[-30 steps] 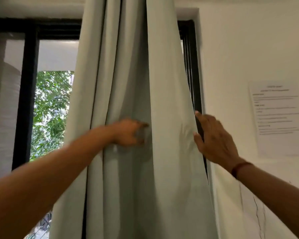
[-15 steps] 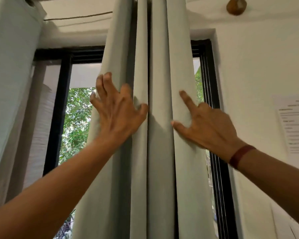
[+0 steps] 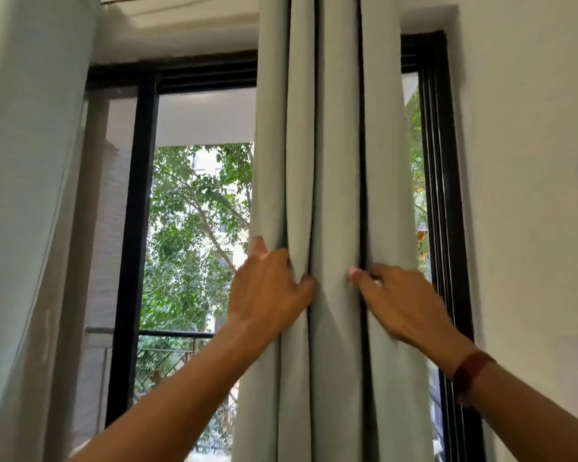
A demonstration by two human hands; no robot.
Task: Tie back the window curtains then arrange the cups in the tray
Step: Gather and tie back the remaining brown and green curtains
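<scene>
curtain (image 3: 334, 161): pale green, bunched in upright folds between both hands | left hand (image 3: 267, 288): grips its left folds, thumb tucked in a crease | right hand (image 3: 397, 305): grips its right folds; red wristband (image 3: 471, 368) below | window frame (image 3: 444, 195): black, just right of right hand | other curtain (image 3: 24, 195): well left of left hand

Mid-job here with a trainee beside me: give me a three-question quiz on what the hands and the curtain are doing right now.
1. True or false: the left hand and the right hand both grip the gathered curtain.
2. The red wristband is on which wrist? A left, B right, C neither.
3. Fill in: beyond the black window frame stand green ____.
Key: 1 true; 2 B; 3 trees.
</scene>
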